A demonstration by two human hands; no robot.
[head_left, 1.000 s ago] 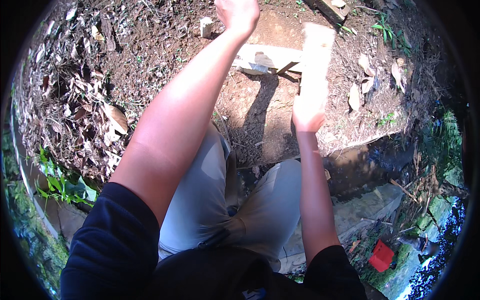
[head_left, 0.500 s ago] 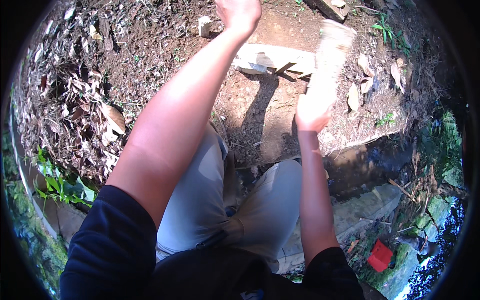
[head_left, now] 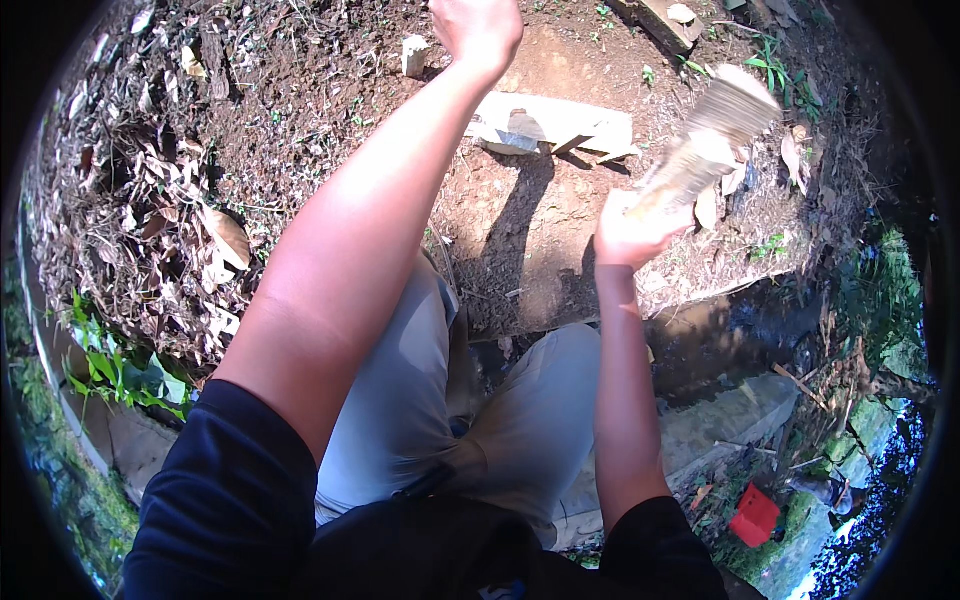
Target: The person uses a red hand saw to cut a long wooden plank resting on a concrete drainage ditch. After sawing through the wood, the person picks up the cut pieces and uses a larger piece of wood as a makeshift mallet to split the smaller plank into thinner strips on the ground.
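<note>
At the top edge my left hand (head_left: 480, 35) appears closed; the frame cuts off its fingers, and whatever they hold is out of sight. My right hand (head_left: 640, 230) grips a short, thick piece of wood (head_left: 710, 140), smeared by motion and tilted up to the right. Between the hands, a pale split length of wood (head_left: 590, 120) lies on the soil, with a grey-white chunk (head_left: 508, 140) against its left part and small splinters by its lower edge. The right hand is apart from this wood.
A small upright pale stub (head_left: 414, 56) stands beyond my left forearm. A wooden block (head_left: 665, 22) lies at the far right. Dry leaves (head_left: 215, 240) cover the left ground. Beside my knees runs a muddy ditch (head_left: 730, 335) with a concrete edge (head_left: 720, 420); a red object (head_left: 755, 515) lies lower right.
The piece of wood in my right hand has swung from nearly upright to a rightward tilt, and the wrist has turned with it. My left hand has hardly moved.
</note>
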